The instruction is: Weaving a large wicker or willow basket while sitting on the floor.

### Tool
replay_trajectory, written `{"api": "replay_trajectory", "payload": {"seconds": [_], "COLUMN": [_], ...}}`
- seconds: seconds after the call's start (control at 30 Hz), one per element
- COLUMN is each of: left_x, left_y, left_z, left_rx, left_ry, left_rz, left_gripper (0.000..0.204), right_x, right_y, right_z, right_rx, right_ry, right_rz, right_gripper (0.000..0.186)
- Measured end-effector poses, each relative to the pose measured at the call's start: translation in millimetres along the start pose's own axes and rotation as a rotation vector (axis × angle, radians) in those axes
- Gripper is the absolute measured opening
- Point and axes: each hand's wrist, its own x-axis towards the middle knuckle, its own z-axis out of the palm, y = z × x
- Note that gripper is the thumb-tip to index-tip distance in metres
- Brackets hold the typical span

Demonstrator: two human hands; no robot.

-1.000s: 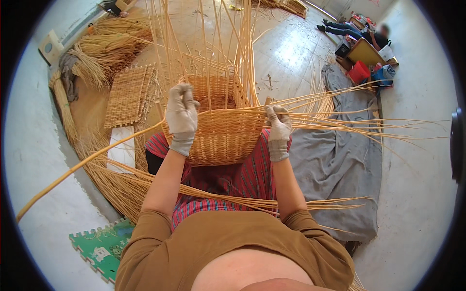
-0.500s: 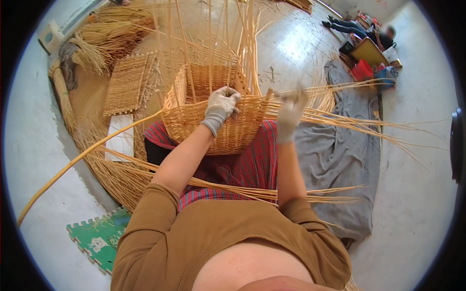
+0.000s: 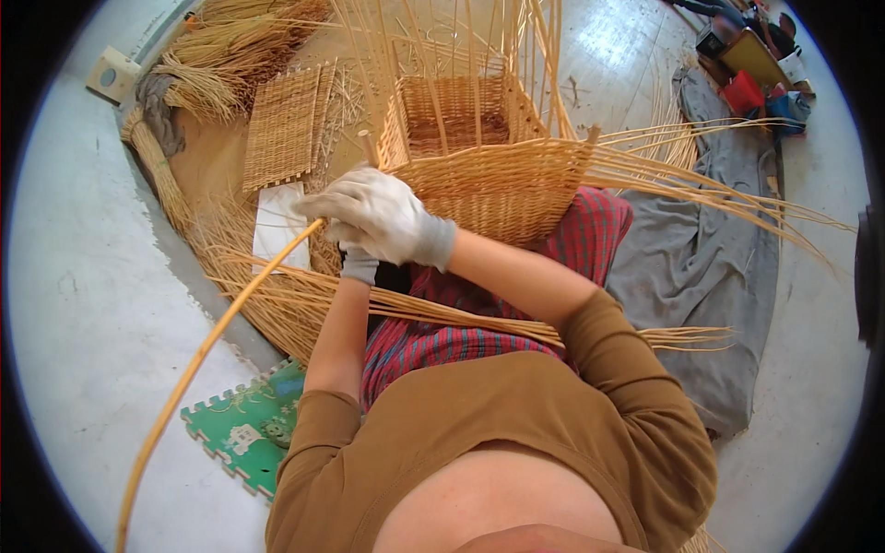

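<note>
A woven wicker basket (image 3: 489, 198) rests on my striped-covered lap (image 3: 590, 226), with upright stakes rising above it. Both gloved hands are at its front left corner. My right hand (image 3: 378, 212) reaches across and is closed round a long yellow rod (image 3: 249, 292), which runs down to the lower left. My left hand (image 3: 353, 240) is underneath, mostly hidden by the right one, at the same rod end; its fingers are hidden. Long loose rods (image 3: 691, 203) stick out from the basket's right side.
Straw bundles (image 3: 235, 46) and woven panels (image 3: 277, 129) lie at the left. A grey cloth (image 3: 691, 295) is at the right. A green foam mat (image 3: 235, 433) is lower left. At the back right a person (image 3: 774, 32) is among a red bucket (image 3: 742, 92) and other items.
My right hand has swung from the basket's right corner across to the left corner. My left hand has moved back left from the rim's middle. The view has shifted, with surroundings higher and further right.
</note>
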Motion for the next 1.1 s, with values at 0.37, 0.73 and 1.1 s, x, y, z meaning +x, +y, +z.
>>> {"api": "replay_trajectory", "payload": {"seconds": [0.37,0.73,1.1], "left_x": [-3.5,26.9,43.1], "left_y": [-12.1,-63.1,-47.8], "left_z": [3.0,15.8,40.5], "left_rx": [-0.366,-0.773,-0.997], "left_ry": [-0.121,-0.226,-0.223], "left_rz": [-0.064,-0.463,-0.577], "left_gripper": [0.026,0.023,0.019], "right_x": [-51.1,106.9,107.6], "right_y": [-13.1,47.8,76.0], "right_z": [68.9,84.6,14.1], "right_rx": [-0.180,0.350,0.035], "right_ry": [-0.082,-0.156,-0.093], "right_rz": [0.485,0.461,0.474], "right_gripper": [0.025,0.032,0.027]}}
